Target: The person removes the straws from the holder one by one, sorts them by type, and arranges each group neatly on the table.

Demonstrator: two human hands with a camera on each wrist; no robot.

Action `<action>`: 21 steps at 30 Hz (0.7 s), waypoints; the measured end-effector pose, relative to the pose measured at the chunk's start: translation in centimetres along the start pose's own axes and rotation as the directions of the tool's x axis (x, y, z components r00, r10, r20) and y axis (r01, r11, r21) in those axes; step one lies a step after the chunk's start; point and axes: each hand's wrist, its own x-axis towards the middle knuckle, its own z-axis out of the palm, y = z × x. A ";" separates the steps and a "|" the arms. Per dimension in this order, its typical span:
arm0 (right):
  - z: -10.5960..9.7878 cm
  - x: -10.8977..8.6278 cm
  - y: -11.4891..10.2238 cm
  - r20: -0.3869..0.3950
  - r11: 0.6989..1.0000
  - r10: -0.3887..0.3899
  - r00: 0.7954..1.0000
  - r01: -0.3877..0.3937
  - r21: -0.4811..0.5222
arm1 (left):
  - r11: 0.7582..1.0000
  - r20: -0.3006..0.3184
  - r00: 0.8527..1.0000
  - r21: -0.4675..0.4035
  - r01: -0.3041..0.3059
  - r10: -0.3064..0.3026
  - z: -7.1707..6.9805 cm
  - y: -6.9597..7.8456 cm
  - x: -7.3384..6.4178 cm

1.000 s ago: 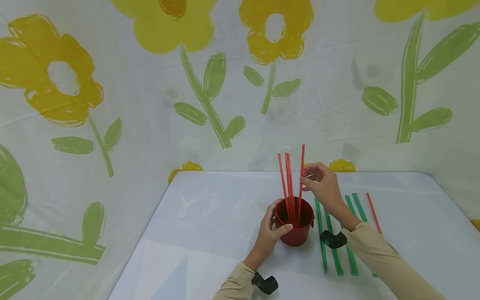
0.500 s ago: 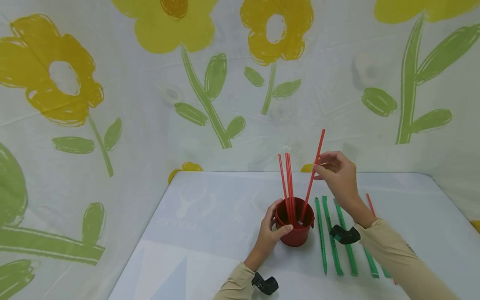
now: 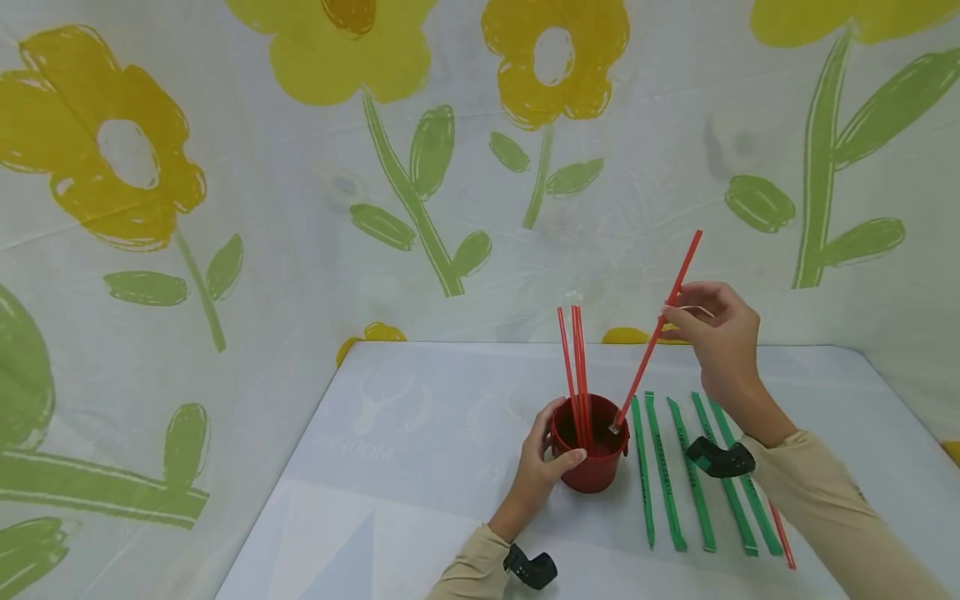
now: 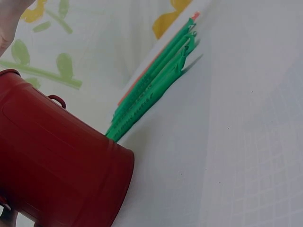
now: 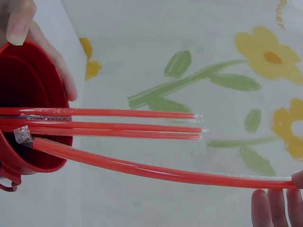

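Fingers: left hand (image 3: pixel 536 467) grips red, round, metal-looking bucket (image 3: pixel 590 475) on pale worktop (image 3: pixel 405 492), apparently bracing it | right hand (image 3: pixel 723 346) pinches slim, red, plastic-looking straw (image 3: pixel 642 367) above its middle, likely for clearance; lower end at bucket's mouth.

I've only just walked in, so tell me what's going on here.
A person's left hand holds a red bucket on the table while the right hand pinches a tilted, clear-wrapped red bendy straw, its lower end at the bucket's mouth. Three more red straws stand in the bucket. To its right, five green wrapped sticks lie in a row, with a loose red straw beyond them.
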 end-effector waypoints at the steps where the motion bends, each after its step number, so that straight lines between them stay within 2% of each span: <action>1: -0.2 0.0 -0.1 -0.005 1.000 0.001 1.000 -0.001 0.005 | 1.000 -0.001 1.000 0.000 0.001 -0.001 0.0 0.0 0.0; 9: -1.4 0.3 -1.2 -0.034 0.999 0.001 0.999 0.001 0.043 | 0.999 -0.056 0.997 -0.008 -0.046 0.045 0.4 -0.4 0.0; 16: -2.9 0.3 -1.7 -0.065 0.998 0.030 0.997 -0.033 -0.048 | 0.999 -0.055 0.998 -0.011 -0.035 0.035 0.4 -0.3 -0.1; 21: -4.0 0.2 -1.7 -0.074 0.996 0.039 0.996 -0.044 -0.071 | 0.999 -0.051 0.998 -0.004 -0.032 0.032 0.3 -0.3 -0.1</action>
